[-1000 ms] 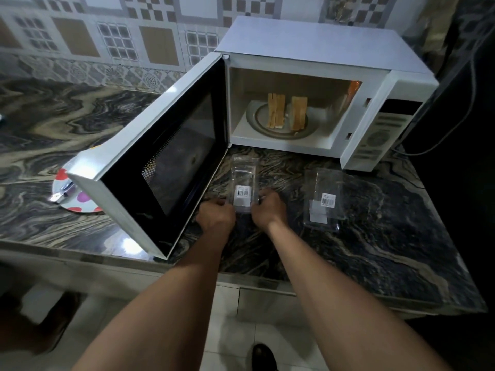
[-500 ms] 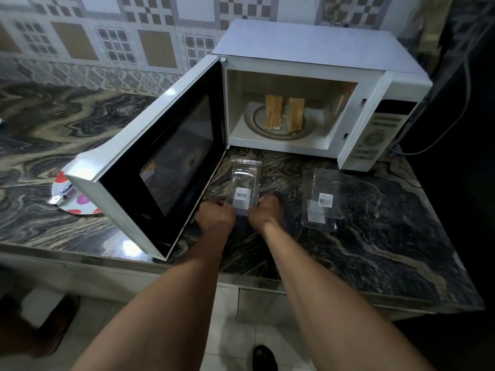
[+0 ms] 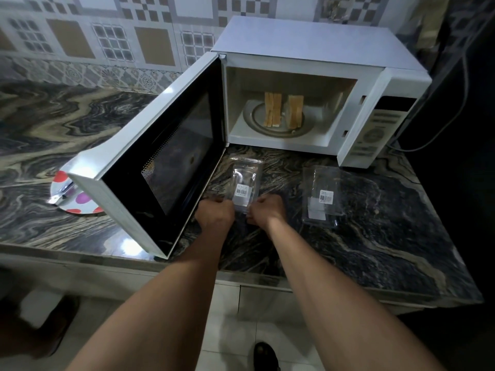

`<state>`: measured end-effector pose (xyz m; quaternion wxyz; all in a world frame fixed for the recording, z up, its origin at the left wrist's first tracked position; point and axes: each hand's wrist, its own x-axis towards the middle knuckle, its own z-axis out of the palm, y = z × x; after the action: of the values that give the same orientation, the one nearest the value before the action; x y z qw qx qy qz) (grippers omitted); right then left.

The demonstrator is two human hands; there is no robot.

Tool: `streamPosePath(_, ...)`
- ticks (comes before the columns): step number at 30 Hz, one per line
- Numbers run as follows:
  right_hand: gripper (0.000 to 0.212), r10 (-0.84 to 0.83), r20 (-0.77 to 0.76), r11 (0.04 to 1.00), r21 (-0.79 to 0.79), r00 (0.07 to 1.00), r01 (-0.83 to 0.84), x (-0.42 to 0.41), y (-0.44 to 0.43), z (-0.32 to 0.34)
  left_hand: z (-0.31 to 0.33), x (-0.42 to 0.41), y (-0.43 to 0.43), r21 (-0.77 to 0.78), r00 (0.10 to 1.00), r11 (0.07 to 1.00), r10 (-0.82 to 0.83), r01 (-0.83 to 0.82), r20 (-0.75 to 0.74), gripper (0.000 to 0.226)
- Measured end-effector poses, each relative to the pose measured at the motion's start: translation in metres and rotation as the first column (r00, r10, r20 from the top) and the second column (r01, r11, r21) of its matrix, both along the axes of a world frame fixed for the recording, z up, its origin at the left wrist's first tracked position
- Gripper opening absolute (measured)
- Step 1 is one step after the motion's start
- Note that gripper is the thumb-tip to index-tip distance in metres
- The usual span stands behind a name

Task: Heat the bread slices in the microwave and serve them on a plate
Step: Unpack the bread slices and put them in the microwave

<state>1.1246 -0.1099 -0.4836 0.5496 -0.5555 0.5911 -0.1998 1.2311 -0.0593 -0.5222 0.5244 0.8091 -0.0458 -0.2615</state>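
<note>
- The left grip (image 3: 215, 214) and right grip (image 3: 267, 210) are both closed, fingers curled, on the near end of a clear plastic packet (image 3: 245, 183). Each holds one corner, and the knuckles hide the fingertips.
- The packet lies flat on the bench (image 3: 375, 250), running away from the grips, with a barcode label just beyond them.
- A second clear packet (image 3: 322, 196) with labels lies flat on the bench, right of the grips and apart from them.
- Just left of the left grip, the microwave door (image 3: 171, 153) stands swung wide open.
- Beyond the grips, the white microwave (image 3: 308, 41) sits on the bench. The bread slices (image 3: 273, 109) stand on edge in two groups on its turntable (image 3: 257, 121).
- Farther left, a polka-dot plate (image 3: 80, 202) shows partly behind the door, with a metal utensil (image 3: 60, 194) resting on it.
- A cable (image 3: 442, 129) loops down beside the microwave, far right of the grips.
</note>
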Motion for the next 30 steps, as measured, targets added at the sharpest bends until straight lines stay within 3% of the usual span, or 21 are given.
streamPosePath(3,0.007,-0.023,-0.025,1.000,-0.001,0.999,0.023,0.000,-0.001,0.001,-0.014,0.006,-0.002,0.016,1.000,1.000,-0.007,0.007,-0.014,0.025)
streamPosePath(7,0.002,-0.021,-0.057,0.999,0.041,0.998,0.023,-0.002,-0.006,-0.001,-0.023,0.011,-0.005,0.058,0.999,0.998,-0.020,0.022,-0.026,0.028)
streamPosePath(12,0.009,-0.008,-0.118,1.000,0.008,0.993,0.009,0.002,-0.019,-0.026,-0.033,0.012,-0.010,0.062,0.999,0.997,-0.038,0.038,0.007,0.011)
streamPosePath(16,0.013,0.012,-0.128,1.000,-0.011,0.992,-0.013,0.004,-0.028,-0.044,-0.043,0.015,-0.013,0.082,0.999,0.996,-0.031,0.028,0.035,0.023)
streamPosePath(18,0.017,0.017,-0.142,0.998,-0.053,0.990,-0.024,0.000,-0.016,-0.023,-0.003,-0.001,-0.001,0.099,0.997,0.994,-0.046,0.040,0.061,0.031)
streamPosePath(20,0.025,0.039,-0.178,0.992,-0.114,0.983,-0.060,-0.008,0.001,0.011,0.050,-0.023,0.017,0.147,0.987,0.986,-0.101,0.082,0.123,0.033)
streamPosePath(23,0.023,0.072,-0.307,0.970,-0.201,0.949,-0.139,-0.021,0.013,0.043,0.082,-0.035,0.029,0.197,0.960,0.975,-0.150,0.103,0.239,0.028)
streamPosePath(27,0.009,0.073,-0.432,0.895,-0.369,0.899,-0.250,-0.041,0.023,0.086,0.100,-0.051,0.031,0.174,0.846,0.971,-0.232,0.167,0.480,0.027)
streamPosePath(30,0.016,0.017,-0.511,0.816,-0.490,0.859,-0.308,-0.063,0.020,0.110,0.119,-0.070,0.023,0.119,0.782,0.966,-0.256,0.230,0.568,0.020)
